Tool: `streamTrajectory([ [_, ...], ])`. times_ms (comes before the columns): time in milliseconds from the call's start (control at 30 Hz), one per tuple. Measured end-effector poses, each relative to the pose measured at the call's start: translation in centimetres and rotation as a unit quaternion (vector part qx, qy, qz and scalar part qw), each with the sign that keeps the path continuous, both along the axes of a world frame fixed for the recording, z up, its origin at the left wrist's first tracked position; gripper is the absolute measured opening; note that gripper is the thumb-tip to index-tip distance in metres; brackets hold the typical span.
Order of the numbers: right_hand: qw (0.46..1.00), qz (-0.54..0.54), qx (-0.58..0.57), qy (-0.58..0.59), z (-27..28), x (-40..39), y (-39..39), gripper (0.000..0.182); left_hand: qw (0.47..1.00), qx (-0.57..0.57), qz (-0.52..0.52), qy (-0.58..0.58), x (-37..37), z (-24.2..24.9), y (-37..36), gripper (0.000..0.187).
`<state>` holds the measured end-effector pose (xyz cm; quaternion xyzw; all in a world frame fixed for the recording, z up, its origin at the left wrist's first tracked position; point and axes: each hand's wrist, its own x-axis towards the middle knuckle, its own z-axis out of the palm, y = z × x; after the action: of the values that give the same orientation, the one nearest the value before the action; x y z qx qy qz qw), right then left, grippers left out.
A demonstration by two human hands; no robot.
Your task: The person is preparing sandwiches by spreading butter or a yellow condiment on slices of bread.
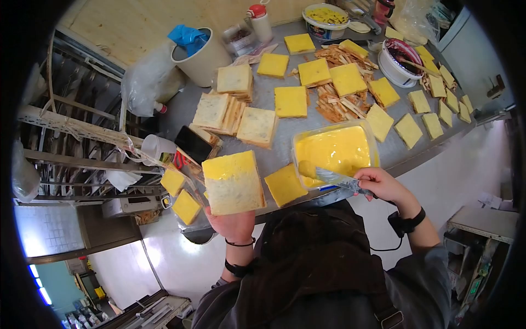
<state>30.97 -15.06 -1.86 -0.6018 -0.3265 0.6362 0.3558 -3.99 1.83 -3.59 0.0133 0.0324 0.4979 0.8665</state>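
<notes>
My left hand [233, 223] supports a thick, pale square cake slab [233, 192] from below. A strip of yellow spread covers the slab's far edge; the rest of its top is bare and whitish. My right hand [381, 185] grips a broad-bladed spreading knife [337, 178], whose tip reaches over the near side of a clear tub [373, 143]. Glossy yellow spread [334, 148] fills much of that tub. Between the slab and the tub, a yellow-topped square [286, 185] lies on the metal table.
Stacked pale slabs [257, 126] stand behind my left hand, near a phone [193, 143]. Several yellow squares [290, 102] and brown trimmings [342, 107] cover the middle. A white bucket with dark red filling [397, 71] stands at the right, a beige bin [203, 60] at the back left.
</notes>
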Motion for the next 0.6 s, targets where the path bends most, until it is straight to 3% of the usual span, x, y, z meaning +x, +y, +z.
streamTrajectory([
  [133, 0.997, -0.041, 0.061, 0.025, 2.0, -1.6, -0.3, 0.014, 0.998, 0.040, -0.036, -0.028, 1.0, 0.7, -0.5, 0.066],
  [200, 0.992, -0.037, 0.116, 0.007, 3.5, -2.3, 0.0, 0.013, 0.998, 0.005, -0.055, -0.041, 1.9, 1.7, -0.7, 0.065],
  [300, 0.976, -0.025, 0.190, -0.107, 6.6, -3.5, 1.1, 0.012, 0.993, 0.030, -0.108, -0.032, 2.6, 2.0, -0.9, 0.064],
  [433, 0.915, 0.003, 0.281, -0.289, 8.4, -4.0, 2.5, 0.017, 0.984, 0.064, -0.161, -0.051, 3.5, 2.3, -1.7, 0.064],
  [600, 0.835, 0.065, 0.326, -0.440, 10.2, -4.4, 3.8, 0.028, 0.991, -0.012, -0.134, -0.011, 2.8, 2.5, -2.1, 0.066],
])
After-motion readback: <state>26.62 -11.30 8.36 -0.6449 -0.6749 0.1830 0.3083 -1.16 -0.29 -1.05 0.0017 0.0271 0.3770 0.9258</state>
